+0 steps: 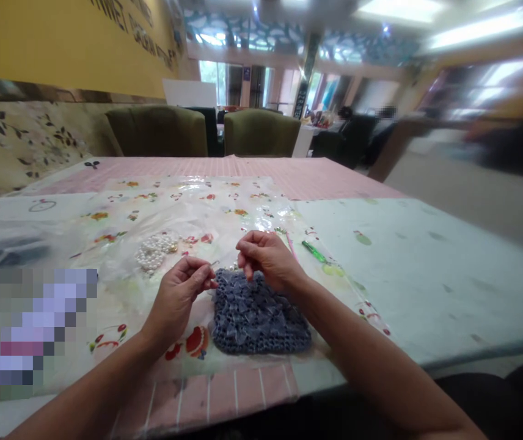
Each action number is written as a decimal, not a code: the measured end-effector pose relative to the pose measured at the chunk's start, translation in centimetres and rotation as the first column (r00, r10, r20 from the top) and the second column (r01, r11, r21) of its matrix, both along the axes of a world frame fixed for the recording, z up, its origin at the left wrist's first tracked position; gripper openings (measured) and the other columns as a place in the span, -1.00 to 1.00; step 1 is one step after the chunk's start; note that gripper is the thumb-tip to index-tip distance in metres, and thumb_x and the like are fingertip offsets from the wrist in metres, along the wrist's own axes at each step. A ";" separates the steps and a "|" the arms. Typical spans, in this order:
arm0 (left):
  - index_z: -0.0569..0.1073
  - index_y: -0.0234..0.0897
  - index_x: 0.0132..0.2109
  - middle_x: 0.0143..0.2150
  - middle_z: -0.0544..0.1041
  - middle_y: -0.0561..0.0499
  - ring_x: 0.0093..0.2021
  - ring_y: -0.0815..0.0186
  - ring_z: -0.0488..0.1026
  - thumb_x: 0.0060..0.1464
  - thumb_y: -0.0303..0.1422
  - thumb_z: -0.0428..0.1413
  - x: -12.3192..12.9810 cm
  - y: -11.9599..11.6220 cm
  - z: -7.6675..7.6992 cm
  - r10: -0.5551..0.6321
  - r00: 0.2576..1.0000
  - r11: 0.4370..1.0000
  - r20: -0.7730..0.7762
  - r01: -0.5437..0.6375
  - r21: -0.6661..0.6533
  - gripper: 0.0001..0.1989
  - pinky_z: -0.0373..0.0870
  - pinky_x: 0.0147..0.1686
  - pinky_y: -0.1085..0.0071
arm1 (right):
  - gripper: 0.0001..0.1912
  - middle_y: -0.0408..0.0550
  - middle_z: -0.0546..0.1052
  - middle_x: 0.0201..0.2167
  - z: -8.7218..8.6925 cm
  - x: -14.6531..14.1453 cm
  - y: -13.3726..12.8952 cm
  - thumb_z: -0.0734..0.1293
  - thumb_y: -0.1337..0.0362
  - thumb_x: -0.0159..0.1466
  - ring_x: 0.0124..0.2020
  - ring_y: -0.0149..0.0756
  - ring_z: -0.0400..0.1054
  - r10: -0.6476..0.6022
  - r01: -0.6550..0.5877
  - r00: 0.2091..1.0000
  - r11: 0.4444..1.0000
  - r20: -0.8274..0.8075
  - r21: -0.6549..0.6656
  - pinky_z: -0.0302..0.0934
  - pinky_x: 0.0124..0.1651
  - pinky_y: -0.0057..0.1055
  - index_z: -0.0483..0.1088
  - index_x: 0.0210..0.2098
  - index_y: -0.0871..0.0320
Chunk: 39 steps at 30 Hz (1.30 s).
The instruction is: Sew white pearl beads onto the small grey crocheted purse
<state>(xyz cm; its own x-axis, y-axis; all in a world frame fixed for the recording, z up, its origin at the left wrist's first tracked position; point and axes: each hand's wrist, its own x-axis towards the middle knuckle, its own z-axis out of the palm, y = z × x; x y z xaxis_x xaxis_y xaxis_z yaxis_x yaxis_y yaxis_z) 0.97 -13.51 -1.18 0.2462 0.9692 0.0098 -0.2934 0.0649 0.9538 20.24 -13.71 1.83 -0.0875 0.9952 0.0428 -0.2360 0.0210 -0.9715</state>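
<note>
A dark blue-grey crocheted piece (pixel 261 315), roughly rectangular with a textured surface, lies flat on the table in front of me. My left hand (pixel 181 293) is at its upper left corner, thumb and forefinger pinched, with a thin needle-like piece (pixel 215 263) sticking out from the fingertips. Over the top edge of the crocheted piece, my right hand (pixel 266 256) is closed in a pinch; whatever it holds is too small to make out. A few small white beads (pixel 233 267) lie between the hands. Beyond my left hand rests a heap of white pearl beads (pixel 155 250).
A clear plastic sheet with fruit prints (pixel 151 208) covers the table's middle. A green-handled tool (pixel 314 252) lies right of my right hand. Black scissors (pixel 91 164) are at the far left. Plastic-wrapped dark material (pixel 9 247) lies left. Green chairs (pixel 261 131) stand beyond the table.
</note>
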 end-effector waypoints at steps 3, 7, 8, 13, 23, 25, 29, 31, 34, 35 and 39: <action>0.47 -0.30 -0.29 -0.40 0.52 0.08 -0.42 0.42 0.46 -0.01 -0.26 0.32 0.1 -0.2 -0.3 -0.029 0.999 1.000 -0.023 0.029 -0.002 -0.76 0.46 -0.28 0.45 | -0.79 -0.29 0.37 -0.61 -0.9 0.0 -0.6 0.45 0.19 0.14 -0.68 -0.58 0.16 0.019 -0.019 0.999 1.000 -0.034 0.001 0.19 -0.60 -0.54 0.38 -0.43 0.16; 0.47 -0.29 -0.28 -0.38 0.54 0.05 -0.40 0.38 0.48 0.03 -0.26 0.29 0.1 -0.4 -0.6 -0.057 0.996 0.998 -0.070 0.058 0.013 -0.78 0.44 -0.28 0.42 | -0.85 -0.21 0.47 -0.46 -1.4 0.3 -0.9 0.45 0.24 0.13 -0.56 -0.51 0.32 0.051 -0.051 0.998 0.999 -0.023 -0.001 0.34 -0.39 -0.43 0.48 -0.32 0.15; 0.47 -0.29 -0.28 -0.38 0.54 0.04 -0.39 0.37 0.48 0.03 -0.26 0.29 0.1 -0.4 -0.7 -0.057 0.996 0.998 -0.074 0.059 0.019 -0.78 0.44 -0.28 0.41 | -0.84 -0.20 0.48 -0.45 -1.5 0.3 -1.0 0.45 0.25 0.13 -0.54 -0.49 0.34 0.049 -0.049 0.999 0.999 -0.008 0.003 0.34 -0.37 -0.41 0.48 -0.30 0.14; 0.48 -0.28 -0.27 -0.36 0.54 0.04 -0.37 0.36 0.49 0.05 -0.26 0.28 0.0 -0.3 -0.9 -0.058 0.995 0.997 -0.079 0.061 0.036 -0.80 0.44 -0.27 0.41 | -0.86 -0.19 0.49 -0.48 -1.2 -0.1 -1.3 0.45 0.26 0.13 -0.55 -0.45 0.37 0.052 -0.052 0.998 0.999 0.043 0.013 0.29 -0.39 -0.40 0.42 -0.36 0.14; 0.49 -0.29 -0.28 -0.37 0.56 0.03 -0.37 0.34 0.51 0.01 -0.24 0.31 0.1 -0.5 -0.7 -0.028 0.992 0.997 -0.125 0.037 0.070 -0.77 0.44 -0.25 0.40 | -0.89 -0.24 0.45 -0.51 -1.2 -0.9 -1.7 0.43 0.27 0.11 -0.55 -0.47 0.33 0.041 -0.043 0.997 0.999 0.068 0.015 0.21 -0.38 -0.43 0.44 -0.40 0.15; 0.49 -0.29 -0.29 -0.38 0.56 0.04 -0.37 0.34 0.51 0.01 -0.24 0.30 0.1 -0.5 -0.6 -0.022 0.991 0.996 -0.130 0.033 0.083 -0.78 0.44 -0.25 0.40 | -0.89 -0.24 0.46 -0.50 -1.2 -1.0 -1.7 0.43 0.26 0.11 -0.55 -0.46 0.34 0.036 -0.038 0.996 0.999 0.081 0.026 0.22 -0.36 -0.41 0.44 -0.40 0.14; 0.50 -0.28 -0.30 -0.38 0.56 0.04 -0.38 0.35 0.51 0.02 -0.23 0.30 0.1 -0.5 -0.5 -0.019 0.989 0.995 -0.147 0.033 0.093 -0.78 0.44 -0.26 0.40 | -0.92 -0.24 0.42 -0.56 -1.3 -1.0 -1.8 0.42 0.27 0.12 -0.53 -0.47 0.27 -0.004 -0.006 0.990 0.997 0.142 0.073 0.16 -0.37 -0.43 0.45 -0.44 0.14; 0.50 -0.28 -0.31 -0.39 0.56 0.04 -0.38 0.35 0.51 0.01 -0.22 0.31 0.1 -0.6 -0.4 -0.020 0.988 0.995 -0.156 0.035 0.096 -0.77 0.44 -0.27 0.40 | -0.92 -0.24 0.40 -0.57 -1.4 -1.0 -1.8 0.42 0.28 0.11 -0.54 -0.48 0.23 -0.015 0.002 0.989 0.996 0.148 0.084 0.12 -0.39 -0.44 0.44 -0.46 0.13; 0.50 -0.28 -0.33 -0.40 0.56 0.04 -0.40 0.35 0.51 0.00 -0.22 0.31 0.1 -0.6 -0.4 -0.022 0.987 0.994 -0.159 0.038 0.099 -0.77 0.44 -0.29 0.40 | -0.91 -0.23 0.39 -0.58 -1.6 -1.1 -1.8 0.42 0.28 0.11 -0.55 -0.47 0.20 -0.014 0.002 0.989 0.996 0.146 0.084 0.09 -0.41 -0.43 0.44 -0.47 0.13; 0.50 -0.28 -0.33 -0.41 0.56 0.04 -0.40 0.35 0.51 0.00 -0.22 0.32 0.0 -0.6 -0.4 -0.023 0.987 0.995 -0.159 0.039 0.097 -0.77 0.44 -0.29 0.40 | -0.91 -0.23 0.39 -0.58 -1.6 -1.1 -1.8 0.42 0.27 0.11 -0.55 -0.47 0.20 -0.014 0.002 0.989 0.997 0.150 0.082 0.09 -0.41 -0.43 0.44 -0.48 0.12; 0.50 -0.28 -0.32 -0.40 0.57 0.04 -0.39 0.34 0.53 -0.01 -0.23 0.32 0.0 -0.7 -0.5 -0.026 0.989 0.996 -0.147 0.038 0.085 -0.77 0.44 -0.27 0.38 | -0.89 -0.22 0.38 -0.58 -1.7 -1.1 -1.8 0.42 0.27 0.12 -0.54 -0.46 0.19 -0.010 -0.002 0.986 0.997 0.164 0.075 0.09 -0.42 -0.42 0.42 -0.49 0.12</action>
<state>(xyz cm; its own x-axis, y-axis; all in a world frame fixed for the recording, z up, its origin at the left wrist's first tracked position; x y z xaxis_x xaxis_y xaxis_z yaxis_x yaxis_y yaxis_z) 0.95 -14.17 -1.66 0.2821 0.9577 0.0564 -0.1505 -0.0138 0.9885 19.16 -15.54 0.18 -0.0951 0.9902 0.1024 -0.0734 0.0956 -0.9927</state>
